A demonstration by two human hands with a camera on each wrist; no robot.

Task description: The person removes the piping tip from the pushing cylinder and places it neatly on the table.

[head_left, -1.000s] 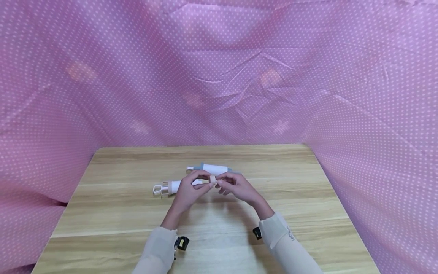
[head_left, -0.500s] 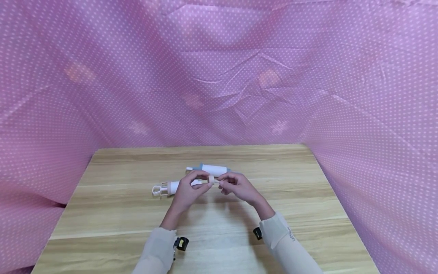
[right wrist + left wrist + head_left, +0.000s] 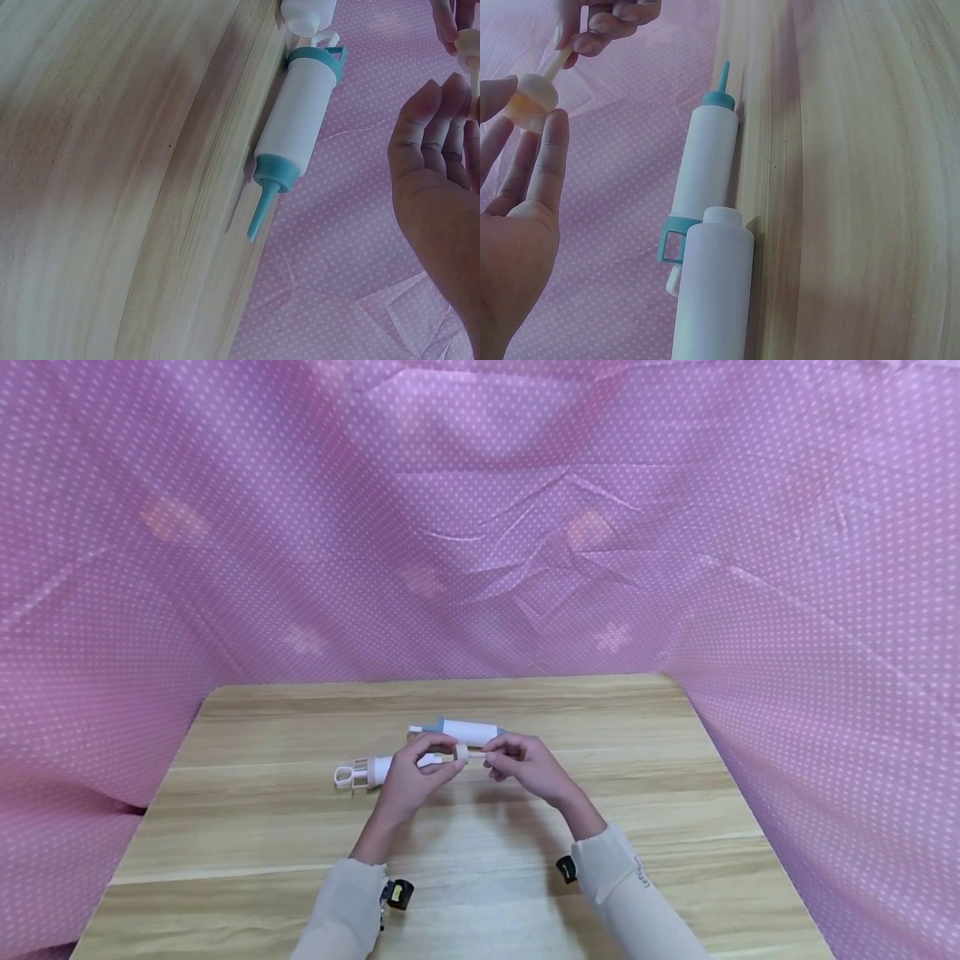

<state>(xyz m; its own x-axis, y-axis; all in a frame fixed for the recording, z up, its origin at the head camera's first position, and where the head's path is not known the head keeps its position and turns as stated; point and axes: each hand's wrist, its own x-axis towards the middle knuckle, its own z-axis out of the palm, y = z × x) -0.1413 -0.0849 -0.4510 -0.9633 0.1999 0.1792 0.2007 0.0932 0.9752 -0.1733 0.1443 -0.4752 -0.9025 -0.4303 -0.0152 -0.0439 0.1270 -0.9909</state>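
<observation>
Above the table my left hand (image 3: 408, 781) pinches a cream cap (image 3: 461, 753) between thumb and fingers. A thin cream nozzle (image 3: 557, 64) sticks out of the cap, and my right hand (image 3: 534, 768) pinches its far end with thumb and fingertips. The cap looks hollow on the side towards the left palm in the left wrist view. Under the left hand lies a white syringe-like barrel (image 3: 382, 769) with a cream collar and a loop handle (image 3: 345, 775). Its uncapped neck (image 3: 722, 216) shows in the left wrist view.
Just behind the hands lies a second white barrel (image 3: 470, 732) with teal ends, its thin teal nozzle (image 3: 262, 210) pointing right in the head view. The wooden table (image 3: 247, 860) is bounded by pink dotted cloth (image 3: 480, 568) at the back and sides.
My right hand has shifted slightly right, away from the cap, and more of the thin nozzle shows between the hands. The left hand has stayed nearly still. Both barrels lie as before.
</observation>
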